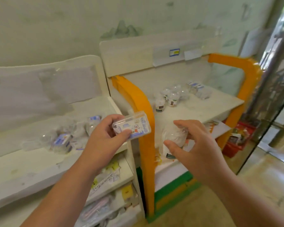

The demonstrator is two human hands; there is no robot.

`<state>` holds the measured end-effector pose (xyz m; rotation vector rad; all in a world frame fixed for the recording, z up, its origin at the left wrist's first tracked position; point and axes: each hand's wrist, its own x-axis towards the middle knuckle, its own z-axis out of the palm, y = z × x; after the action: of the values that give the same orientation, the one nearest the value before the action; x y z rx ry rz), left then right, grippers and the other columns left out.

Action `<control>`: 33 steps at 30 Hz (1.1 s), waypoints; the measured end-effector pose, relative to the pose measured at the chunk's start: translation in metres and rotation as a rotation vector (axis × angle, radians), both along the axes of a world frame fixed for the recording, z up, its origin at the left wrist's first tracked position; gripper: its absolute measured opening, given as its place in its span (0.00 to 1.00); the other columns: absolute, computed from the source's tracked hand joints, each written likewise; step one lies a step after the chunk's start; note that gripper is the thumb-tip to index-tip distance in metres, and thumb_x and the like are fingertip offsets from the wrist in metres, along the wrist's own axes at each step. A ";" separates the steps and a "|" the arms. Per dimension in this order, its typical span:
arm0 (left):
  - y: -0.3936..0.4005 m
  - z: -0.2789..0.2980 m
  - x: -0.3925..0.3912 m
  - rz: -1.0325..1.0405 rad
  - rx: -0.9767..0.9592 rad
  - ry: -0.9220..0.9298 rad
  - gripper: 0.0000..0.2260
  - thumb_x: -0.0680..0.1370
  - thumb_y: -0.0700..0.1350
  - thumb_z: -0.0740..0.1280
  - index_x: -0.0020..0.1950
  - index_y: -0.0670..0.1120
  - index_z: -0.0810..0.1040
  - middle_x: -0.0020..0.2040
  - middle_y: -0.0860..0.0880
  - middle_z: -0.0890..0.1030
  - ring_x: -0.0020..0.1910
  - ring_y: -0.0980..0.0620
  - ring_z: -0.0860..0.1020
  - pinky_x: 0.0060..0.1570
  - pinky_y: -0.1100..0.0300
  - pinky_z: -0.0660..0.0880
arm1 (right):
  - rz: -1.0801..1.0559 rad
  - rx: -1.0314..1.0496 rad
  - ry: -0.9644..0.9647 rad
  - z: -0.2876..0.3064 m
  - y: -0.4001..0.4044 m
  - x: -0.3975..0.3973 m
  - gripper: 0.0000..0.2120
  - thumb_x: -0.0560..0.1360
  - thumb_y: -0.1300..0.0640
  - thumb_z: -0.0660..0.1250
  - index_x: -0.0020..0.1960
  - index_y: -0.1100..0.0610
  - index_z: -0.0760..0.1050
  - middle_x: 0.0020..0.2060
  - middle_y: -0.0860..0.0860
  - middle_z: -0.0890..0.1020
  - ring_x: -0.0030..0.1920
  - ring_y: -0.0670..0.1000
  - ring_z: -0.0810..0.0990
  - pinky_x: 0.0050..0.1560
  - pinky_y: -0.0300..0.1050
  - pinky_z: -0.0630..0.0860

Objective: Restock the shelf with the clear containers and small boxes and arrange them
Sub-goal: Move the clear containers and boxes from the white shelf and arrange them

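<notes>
Clear small box (131, 125) pinched in left hand (103, 136), clear container (174, 136) clasped in right hand (195, 145): set both upright beside the far group of containers (172, 95), labels forward.

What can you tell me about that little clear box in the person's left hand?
The small clear box is a flat, rectangular case of see-through plastic with rounded corners. Inside or on it sits a printed white card with blue and red marks, too blurred to read. The left hand grips it, thumb along its near edge and fingers behind its left end. It is held in the air, tilted, in front of the orange shelf post, touching nothing but the hand.
</notes>
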<state>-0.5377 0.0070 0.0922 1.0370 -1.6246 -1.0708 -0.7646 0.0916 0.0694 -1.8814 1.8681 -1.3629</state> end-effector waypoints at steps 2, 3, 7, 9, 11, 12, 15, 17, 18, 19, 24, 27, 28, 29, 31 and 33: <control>0.000 0.003 -0.029 -0.016 -0.023 -0.001 0.13 0.76 0.37 0.70 0.55 0.53 0.77 0.47 0.55 0.84 0.48 0.58 0.82 0.46 0.65 0.78 | -0.039 0.015 -0.021 -0.002 0.006 -0.022 0.28 0.69 0.41 0.73 0.66 0.43 0.72 0.58 0.36 0.72 0.56 0.38 0.74 0.54 0.26 0.70; 0.000 0.004 -0.043 -0.021 -0.031 -0.003 0.13 0.76 0.37 0.70 0.55 0.53 0.77 0.47 0.55 0.84 0.47 0.58 0.82 0.45 0.65 0.78 | -0.055 0.025 -0.031 -0.004 0.007 -0.033 0.27 0.69 0.40 0.72 0.66 0.42 0.71 0.58 0.34 0.71 0.56 0.37 0.73 0.54 0.27 0.71; -0.009 0.000 -0.095 -0.043 -0.041 0.002 0.13 0.75 0.41 0.72 0.55 0.55 0.78 0.49 0.55 0.84 0.48 0.58 0.82 0.43 0.64 0.78 | -0.104 0.057 -0.035 -0.012 0.007 -0.076 0.28 0.68 0.36 0.70 0.66 0.37 0.68 0.59 0.30 0.69 0.59 0.38 0.72 0.57 0.34 0.72; -0.018 -0.005 -0.120 -0.030 -0.048 0.006 0.13 0.75 0.41 0.73 0.54 0.56 0.77 0.48 0.56 0.84 0.46 0.61 0.82 0.43 0.66 0.78 | -0.119 0.073 -0.034 -0.017 0.001 -0.098 0.28 0.68 0.35 0.69 0.66 0.36 0.68 0.59 0.29 0.69 0.59 0.36 0.72 0.58 0.35 0.72; -0.031 -0.011 -0.143 -0.009 -0.052 0.003 0.13 0.74 0.41 0.73 0.53 0.56 0.77 0.46 0.56 0.83 0.45 0.62 0.81 0.41 0.69 0.76 | -0.130 0.089 -0.035 -0.021 -0.009 -0.119 0.27 0.68 0.35 0.70 0.65 0.35 0.68 0.59 0.29 0.69 0.58 0.36 0.72 0.58 0.35 0.72; -0.038 -0.014 -0.154 0.002 -0.048 0.004 0.13 0.74 0.42 0.73 0.52 0.57 0.77 0.46 0.57 0.83 0.44 0.63 0.81 0.40 0.70 0.75 | -0.131 0.099 -0.031 -0.022 -0.016 -0.130 0.27 0.68 0.35 0.70 0.65 0.36 0.68 0.59 0.29 0.69 0.58 0.36 0.72 0.57 0.35 0.72; -0.063 -0.022 -0.182 0.052 -0.044 0.021 0.13 0.74 0.43 0.74 0.52 0.57 0.76 0.45 0.59 0.83 0.44 0.62 0.81 0.40 0.67 0.76 | -0.128 0.135 0.016 -0.023 -0.043 -0.160 0.27 0.69 0.36 0.71 0.65 0.36 0.68 0.59 0.30 0.69 0.58 0.35 0.71 0.55 0.31 0.70; -0.080 -0.024 -0.198 0.101 -0.029 0.033 0.13 0.74 0.44 0.74 0.53 0.57 0.76 0.46 0.58 0.83 0.43 0.61 0.81 0.42 0.63 0.77 | -0.125 0.155 0.036 -0.023 -0.065 -0.178 0.27 0.68 0.37 0.71 0.66 0.36 0.68 0.59 0.31 0.69 0.57 0.35 0.71 0.55 0.32 0.71; -0.089 -0.024 -0.205 0.118 -0.028 0.034 0.13 0.74 0.44 0.73 0.53 0.58 0.76 0.46 0.57 0.82 0.43 0.61 0.81 0.42 0.62 0.78 | -0.123 0.155 0.035 -0.024 -0.077 -0.186 0.27 0.69 0.37 0.71 0.65 0.36 0.68 0.60 0.31 0.69 0.57 0.36 0.72 0.57 0.35 0.73; -0.097 -0.024 -0.213 0.130 -0.029 0.033 0.13 0.74 0.44 0.73 0.53 0.58 0.76 0.47 0.56 0.82 0.43 0.61 0.81 0.42 0.61 0.78 | -0.122 0.157 0.027 -0.026 -0.088 -0.192 0.26 0.69 0.37 0.71 0.65 0.35 0.68 0.60 0.31 0.69 0.57 0.37 0.72 0.59 0.39 0.74; -0.126 -0.027 -0.229 0.220 -0.007 0.019 0.14 0.74 0.46 0.73 0.57 0.58 0.76 0.50 0.56 0.83 0.46 0.58 0.82 0.47 0.54 0.81 | -0.034 0.237 -0.020 -0.045 -0.139 -0.211 0.25 0.69 0.37 0.71 0.63 0.32 0.66 0.60 0.27 0.67 0.60 0.41 0.73 0.59 0.44 0.76; -0.139 -0.029 -0.232 0.302 -0.001 0.021 0.16 0.74 0.46 0.73 0.59 0.57 0.75 0.52 0.56 0.82 0.48 0.58 0.81 0.47 0.57 0.80 | 0.061 0.283 -0.028 -0.057 -0.175 -0.212 0.25 0.70 0.39 0.72 0.63 0.32 0.66 0.59 0.26 0.66 0.58 0.38 0.72 0.58 0.43 0.76; -0.144 -0.030 -0.233 0.334 -0.003 0.023 0.16 0.74 0.46 0.73 0.60 0.56 0.75 0.52 0.56 0.82 0.48 0.59 0.81 0.46 0.61 0.79 | 0.094 0.292 -0.037 -0.061 -0.189 -0.211 0.25 0.70 0.40 0.73 0.63 0.33 0.66 0.58 0.26 0.66 0.58 0.38 0.72 0.58 0.43 0.76; -0.148 -0.031 -0.233 0.367 -0.012 0.023 0.16 0.75 0.45 0.73 0.61 0.55 0.75 0.52 0.57 0.82 0.48 0.60 0.81 0.45 0.63 0.78 | 0.135 0.296 -0.048 -0.066 -0.205 -0.209 0.25 0.70 0.41 0.73 0.63 0.34 0.67 0.58 0.26 0.66 0.58 0.38 0.73 0.58 0.43 0.76; -0.156 -0.034 -0.233 0.428 -0.031 0.026 0.15 0.75 0.44 0.73 0.60 0.53 0.75 0.50 0.56 0.82 0.47 0.60 0.81 0.44 0.64 0.77 | 0.219 0.281 -0.027 -0.074 -0.234 -0.202 0.25 0.70 0.42 0.73 0.64 0.35 0.68 0.58 0.29 0.68 0.59 0.38 0.72 0.59 0.41 0.75; -0.159 -0.036 -0.234 0.483 -0.033 0.028 0.15 0.75 0.42 0.73 0.58 0.55 0.75 0.49 0.56 0.82 0.46 0.60 0.81 0.43 0.66 0.75 | 0.315 0.248 0.028 -0.081 -0.261 -0.193 0.25 0.71 0.43 0.73 0.65 0.39 0.69 0.60 0.33 0.70 0.59 0.38 0.72 0.59 0.38 0.74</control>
<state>-0.7715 -0.1523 0.0565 1.3013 -1.2708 -0.7261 -0.9573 -0.1698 -0.0115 -1.9673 1.5800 -0.9643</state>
